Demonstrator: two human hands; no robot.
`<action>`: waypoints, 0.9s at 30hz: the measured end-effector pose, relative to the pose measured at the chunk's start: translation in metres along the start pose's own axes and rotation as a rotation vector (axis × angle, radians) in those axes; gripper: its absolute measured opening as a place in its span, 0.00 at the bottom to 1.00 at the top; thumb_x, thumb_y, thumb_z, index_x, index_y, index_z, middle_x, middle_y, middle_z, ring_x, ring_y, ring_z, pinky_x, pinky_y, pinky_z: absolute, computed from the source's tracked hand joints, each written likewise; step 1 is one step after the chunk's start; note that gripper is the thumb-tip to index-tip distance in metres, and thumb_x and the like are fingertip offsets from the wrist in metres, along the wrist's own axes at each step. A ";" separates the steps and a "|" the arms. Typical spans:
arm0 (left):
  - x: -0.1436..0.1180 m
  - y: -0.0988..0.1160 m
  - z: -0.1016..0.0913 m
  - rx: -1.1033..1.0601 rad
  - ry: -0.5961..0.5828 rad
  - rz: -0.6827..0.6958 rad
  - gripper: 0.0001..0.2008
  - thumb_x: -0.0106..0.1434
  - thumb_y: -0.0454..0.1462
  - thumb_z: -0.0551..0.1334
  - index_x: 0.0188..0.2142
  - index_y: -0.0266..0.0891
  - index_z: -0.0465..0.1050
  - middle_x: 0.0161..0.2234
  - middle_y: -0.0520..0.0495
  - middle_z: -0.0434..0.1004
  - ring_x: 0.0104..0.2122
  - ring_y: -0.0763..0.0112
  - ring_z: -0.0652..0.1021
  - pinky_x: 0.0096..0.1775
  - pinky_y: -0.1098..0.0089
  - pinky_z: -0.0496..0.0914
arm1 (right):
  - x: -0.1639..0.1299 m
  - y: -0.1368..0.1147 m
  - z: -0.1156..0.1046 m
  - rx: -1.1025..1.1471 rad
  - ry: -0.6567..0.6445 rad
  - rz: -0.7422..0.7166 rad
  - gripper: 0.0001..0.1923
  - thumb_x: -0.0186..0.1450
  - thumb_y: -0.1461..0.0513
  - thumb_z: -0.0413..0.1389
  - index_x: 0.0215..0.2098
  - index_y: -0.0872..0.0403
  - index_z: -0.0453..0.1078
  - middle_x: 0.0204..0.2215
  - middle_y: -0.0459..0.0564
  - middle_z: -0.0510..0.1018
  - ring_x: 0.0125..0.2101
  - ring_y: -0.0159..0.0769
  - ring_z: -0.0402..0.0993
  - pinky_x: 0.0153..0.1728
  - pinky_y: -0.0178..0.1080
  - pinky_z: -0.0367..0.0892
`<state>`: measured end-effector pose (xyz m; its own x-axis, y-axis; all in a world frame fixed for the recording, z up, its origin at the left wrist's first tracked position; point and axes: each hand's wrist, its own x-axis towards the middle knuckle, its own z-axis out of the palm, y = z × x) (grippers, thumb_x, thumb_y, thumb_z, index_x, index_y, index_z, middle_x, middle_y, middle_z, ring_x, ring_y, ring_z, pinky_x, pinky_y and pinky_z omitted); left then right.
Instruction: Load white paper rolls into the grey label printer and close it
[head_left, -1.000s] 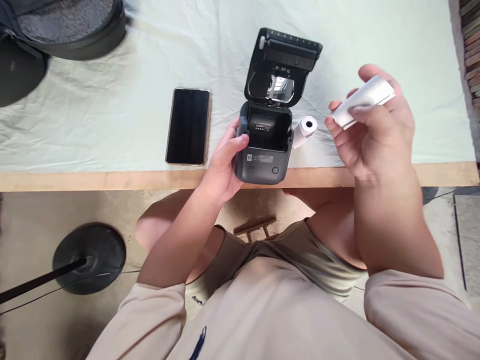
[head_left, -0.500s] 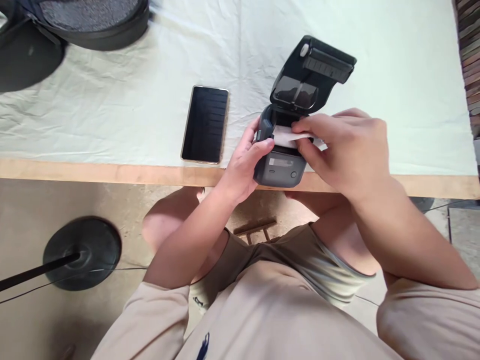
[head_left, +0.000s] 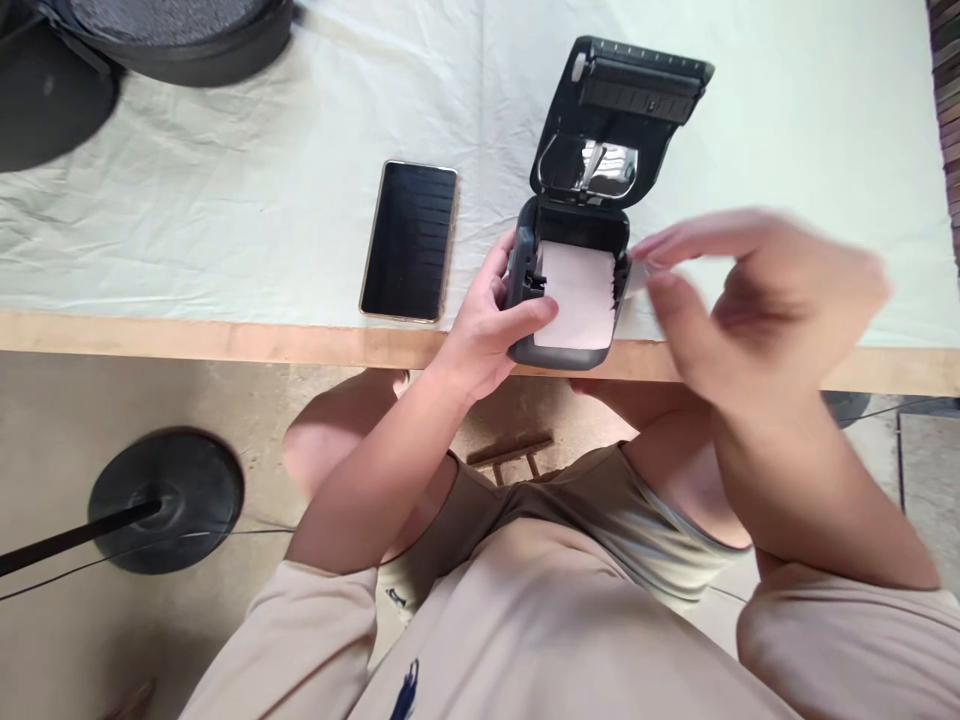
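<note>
We see a small dark label printer standing at the near edge of the table, its lid swung up and back so the paper bay is open. A white strip of paper lies in the bay and runs forward over the printer's front face. Our left hand grips the printer's left side, fingers curled round the casing and the thumb pressed on the paper's lower left edge. Our right hand hovers just right of the printer, blurred, with the fingers loosely spread and pointing toward the bay; it appears to hold nothing, and we cannot tell whether a fingertip touches the printer's right wall. A black phone lies face up on the pale cloth, to the left of the printer and apart from it. A dark round case sits at the far left corner of the table. Below, on the floor, stands a black round stand base.
</note>
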<state>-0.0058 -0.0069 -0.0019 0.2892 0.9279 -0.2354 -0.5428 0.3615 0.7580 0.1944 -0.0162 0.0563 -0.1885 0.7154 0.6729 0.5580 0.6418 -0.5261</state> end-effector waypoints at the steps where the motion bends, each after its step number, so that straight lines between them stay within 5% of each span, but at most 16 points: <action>1: 0.000 -0.001 0.000 0.002 -0.005 0.009 0.39 0.51 0.45 0.85 0.60 0.51 0.76 0.46 0.49 0.89 0.63 0.39 0.88 0.57 0.53 0.85 | 0.005 0.006 0.000 0.018 0.072 0.046 0.04 0.76 0.54 0.65 0.49 0.39 0.82 0.47 0.47 0.91 0.49 0.50 0.91 0.45 0.52 0.80; 4: 0.001 -0.002 -0.001 0.012 0.004 0.027 0.40 0.51 0.46 0.84 0.62 0.51 0.76 0.47 0.47 0.89 0.66 0.35 0.87 0.58 0.51 0.85 | 0.020 0.024 0.003 0.075 0.058 0.181 0.19 0.73 0.45 0.65 0.59 0.37 0.76 0.64 0.49 0.84 0.63 0.53 0.84 0.51 0.53 0.81; 6: 0.000 -0.001 0.000 0.026 0.018 0.016 0.41 0.50 0.44 0.83 0.62 0.51 0.76 0.46 0.47 0.89 0.65 0.34 0.87 0.56 0.51 0.86 | 0.027 0.032 0.005 0.117 0.002 0.254 0.23 0.72 0.43 0.63 0.62 0.36 0.72 0.60 0.48 0.86 0.62 0.53 0.84 0.56 0.55 0.82; 9: -0.001 -0.002 -0.002 0.025 0.019 0.001 0.41 0.51 0.42 0.83 0.64 0.51 0.76 0.45 0.47 0.89 0.64 0.36 0.88 0.54 0.52 0.86 | 0.028 0.036 0.006 0.156 0.032 0.272 0.15 0.75 0.47 0.57 0.58 0.35 0.73 0.44 0.47 0.86 0.55 0.53 0.87 0.62 0.60 0.81; 12: -0.001 -0.003 -0.004 0.007 -0.010 0.004 0.44 0.52 0.43 0.84 0.68 0.52 0.75 0.49 0.47 0.91 0.64 0.35 0.88 0.56 0.49 0.86 | 0.023 0.035 0.004 0.118 -0.033 0.291 0.12 0.77 0.46 0.59 0.55 0.35 0.77 0.48 0.49 0.87 0.59 0.55 0.86 0.60 0.60 0.83; 15: -0.001 -0.001 -0.003 -0.021 -0.035 0.006 0.44 0.51 0.42 0.84 0.67 0.52 0.74 0.52 0.46 0.92 0.66 0.35 0.87 0.58 0.48 0.86 | 0.020 0.035 0.001 0.101 -0.223 0.256 0.22 0.74 0.42 0.65 0.60 0.41 0.78 0.59 0.52 0.87 0.62 0.56 0.85 0.56 0.56 0.84; 19: -0.003 0.005 0.006 -0.174 -0.083 -0.007 0.24 0.66 0.45 0.77 0.58 0.47 0.76 0.60 0.43 0.91 0.70 0.40 0.85 0.59 0.51 0.86 | 0.021 0.031 -0.001 0.099 -0.453 0.182 0.27 0.72 0.50 0.69 0.67 0.44 0.76 0.62 0.51 0.87 0.57 0.53 0.88 0.62 0.57 0.82; 21: -0.003 0.007 0.010 -0.220 -0.094 -0.028 0.19 0.73 0.51 0.71 0.56 0.45 0.78 0.58 0.40 0.91 0.73 0.37 0.82 0.62 0.49 0.86 | 0.023 0.023 -0.001 0.094 -0.473 0.154 0.27 0.73 0.51 0.69 0.68 0.44 0.76 0.65 0.50 0.86 0.59 0.53 0.88 0.65 0.57 0.82; 24: -0.001 0.008 0.010 -0.200 -0.008 -0.062 0.25 0.73 0.60 0.69 0.55 0.44 0.81 0.51 0.38 0.93 0.75 0.31 0.80 0.63 0.47 0.85 | 0.024 0.010 0.000 0.079 -0.447 0.096 0.24 0.74 0.54 0.68 0.66 0.44 0.76 0.65 0.48 0.86 0.63 0.53 0.86 0.64 0.55 0.83; 27: 0.001 0.009 0.011 -0.162 0.095 -0.100 0.23 0.80 0.58 0.59 0.52 0.43 0.79 0.49 0.39 0.92 0.73 0.33 0.81 0.64 0.44 0.85 | 0.026 0.006 0.002 0.038 -0.436 0.074 0.23 0.73 0.56 0.67 0.65 0.43 0.76 0.64 0.48 0.87 0.61 0.52 0.86 0.61 0.55 0.84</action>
<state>-0.0020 -0.0033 0.0116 0.2761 0.8883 -0.3670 -0.6367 0.4551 0.6225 0.1916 0.0064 0.0697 -0.4771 0.8040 0.3549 0.5539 0.5886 -0.5889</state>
